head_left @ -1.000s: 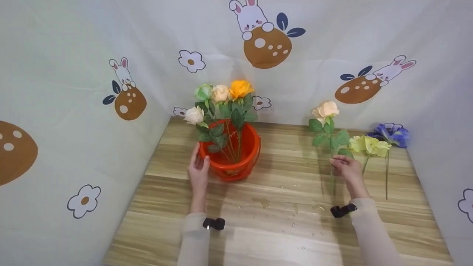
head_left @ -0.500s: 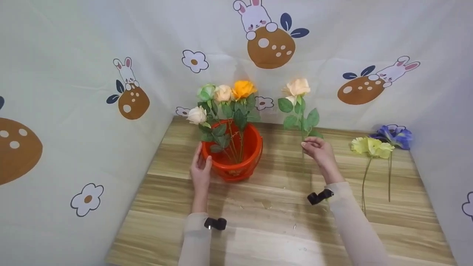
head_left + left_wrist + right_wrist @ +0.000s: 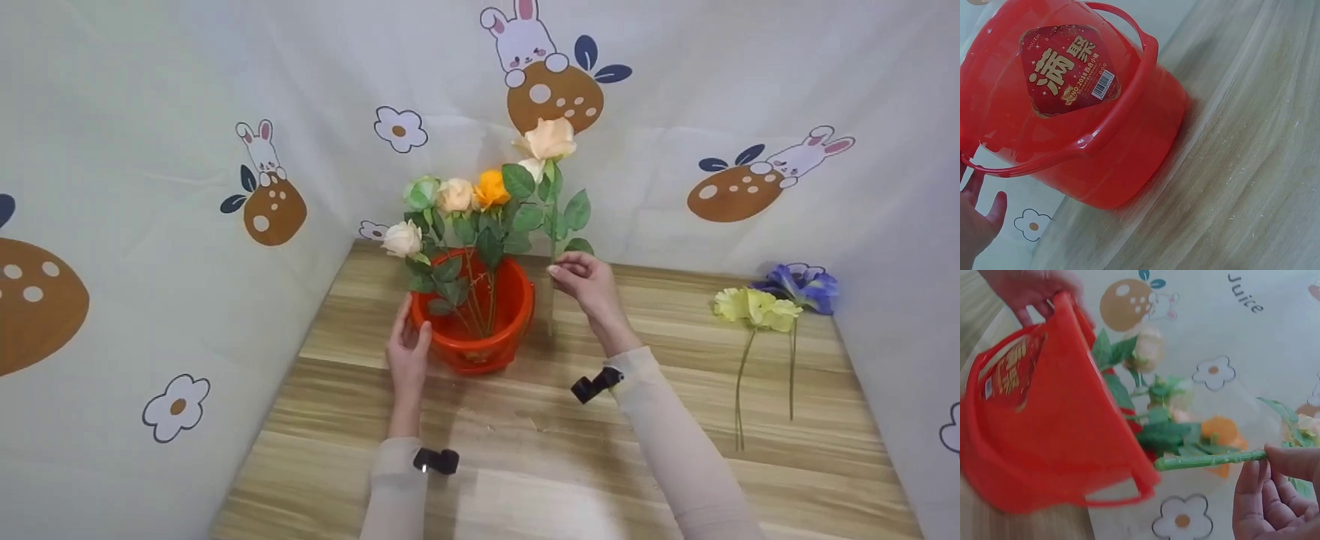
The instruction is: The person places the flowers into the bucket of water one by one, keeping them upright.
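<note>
An upright red bucket [image 3: 517, 330] holds several artificial roses, among them an orange rose [image 3: 493, 187], a green rose [image 3: 421, 193] and a cream rose [image 3: 403, 238]. My left hand [image 3: 409, 360] touches the bucket's left side, fingers fairly straight and thumb apart; it shows partly in the left wrist view. My right hand [image 3: 592, 289] pinches the stem of a peach rose [image 3: 550, 139] between thumb and fingers, just right of the bucket. In the right wrist view the green stem [image 3: 1207, 460] sticks out from the right hand, its cut end near the bucket rim.
A yellow flower [image 3: 757, 309] and a blue-purple flower [image 3: 802, 289] lie on the wood-grain table [image 3: 675, 420] at the right. Behind rises a pale cloth [image 3: 637, 187] printed with rabbits. The bucket's handle [image 3: 1123, 107] hangs down its front.
My right hand has carried the peach rose leftward and up, from beside the yellow flower to the bucket's right side. The left hand and bucket have stayed in place.
</note>
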A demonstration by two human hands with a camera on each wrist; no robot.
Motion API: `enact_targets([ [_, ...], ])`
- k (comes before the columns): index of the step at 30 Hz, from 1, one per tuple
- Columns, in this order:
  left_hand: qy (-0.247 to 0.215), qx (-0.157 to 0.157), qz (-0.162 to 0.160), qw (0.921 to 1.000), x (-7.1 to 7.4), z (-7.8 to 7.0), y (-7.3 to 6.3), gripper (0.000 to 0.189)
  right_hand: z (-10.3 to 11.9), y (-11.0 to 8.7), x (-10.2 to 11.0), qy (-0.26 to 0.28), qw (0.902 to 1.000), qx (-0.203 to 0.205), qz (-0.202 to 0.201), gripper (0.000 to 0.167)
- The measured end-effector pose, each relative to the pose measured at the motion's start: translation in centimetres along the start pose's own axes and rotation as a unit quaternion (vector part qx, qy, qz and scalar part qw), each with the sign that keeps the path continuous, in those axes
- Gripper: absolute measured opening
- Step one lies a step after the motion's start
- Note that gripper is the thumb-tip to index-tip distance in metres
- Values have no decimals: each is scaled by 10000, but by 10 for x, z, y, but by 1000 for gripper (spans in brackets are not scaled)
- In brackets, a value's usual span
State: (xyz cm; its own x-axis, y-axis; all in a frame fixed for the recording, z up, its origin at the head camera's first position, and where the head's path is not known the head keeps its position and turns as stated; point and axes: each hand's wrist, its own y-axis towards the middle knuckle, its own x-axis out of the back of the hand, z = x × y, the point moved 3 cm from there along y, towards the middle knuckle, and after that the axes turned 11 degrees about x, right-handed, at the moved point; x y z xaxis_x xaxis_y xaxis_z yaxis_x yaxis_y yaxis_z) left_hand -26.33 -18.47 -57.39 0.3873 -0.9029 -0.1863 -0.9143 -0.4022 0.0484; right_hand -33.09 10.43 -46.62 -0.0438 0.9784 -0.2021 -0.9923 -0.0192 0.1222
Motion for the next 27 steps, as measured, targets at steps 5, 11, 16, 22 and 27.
enact_targets([
  [5, 38, -45, -13, 10000, 2, -1, -2, 54, -2, 4, -28, 144, 9997, 176, 0, 11],
  [11, 27, -82, -30, 10000, 3, -2, -1, 54, -8, 9, -61, 125, 9993, 358, 77, 11],
  [16, 129, -185, -28, 9997, 2, -3, -1, 54, -21, 11, -81, 27, 9992, 378, 155, 11],
  [22, 144, -184, -11, 9997, 0, -5, -3, 55, -43, 11, -100, -141, 9989, 130, 420, 12],
  [27, 137, -85, -32, 9999, 0, -6, -3, 54, -54, 9, -112, -747, 9942, -123, 758, 14],
])
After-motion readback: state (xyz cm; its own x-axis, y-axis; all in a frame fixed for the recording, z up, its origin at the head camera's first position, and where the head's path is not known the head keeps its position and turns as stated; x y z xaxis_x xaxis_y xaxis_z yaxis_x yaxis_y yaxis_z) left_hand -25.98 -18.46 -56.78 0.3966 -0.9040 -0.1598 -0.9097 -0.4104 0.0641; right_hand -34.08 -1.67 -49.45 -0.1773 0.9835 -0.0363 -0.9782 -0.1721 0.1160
